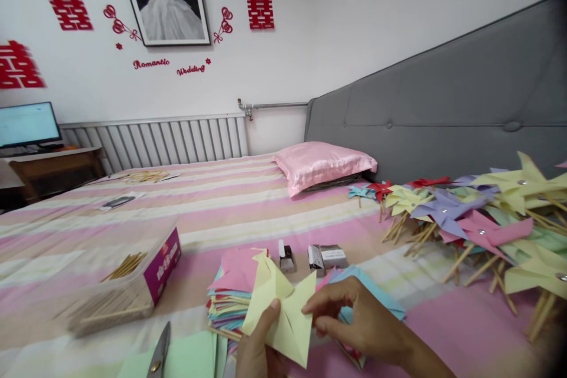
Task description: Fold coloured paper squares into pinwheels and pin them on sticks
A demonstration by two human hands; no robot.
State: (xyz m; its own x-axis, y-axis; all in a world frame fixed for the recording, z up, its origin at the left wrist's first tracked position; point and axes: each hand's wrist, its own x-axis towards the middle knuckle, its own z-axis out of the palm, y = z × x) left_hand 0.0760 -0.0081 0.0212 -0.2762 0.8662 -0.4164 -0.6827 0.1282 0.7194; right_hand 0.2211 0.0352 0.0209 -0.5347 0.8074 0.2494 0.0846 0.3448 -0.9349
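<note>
A pale yellow paper square [292, 331], slit in from its corners like a pinwheel blank, is held up in front of me. My left hand [257, 347] is closed on its lower left part, thumb on top. At the right edge of the paper, my right hand [361, 322] has its fingers curled in, index fingertip against the paper. Behind the paper lies a stack of coloured paper pieces [228, 301], pink on top. Blue and pink paper pieces [376, 292] lie partly hidden behind my right hand.
Scissors [159, 351] rest on green paper [188, 354]. A clear plastic box [119, 286] holds thin sticks. Two small boxes [287, 258] [328, 256] stand beyond the stack. Finished pinwheels [481, 233] crowd the right side, near a pink pillow [325, 162] and the grey headboard [425, 106].
</note>
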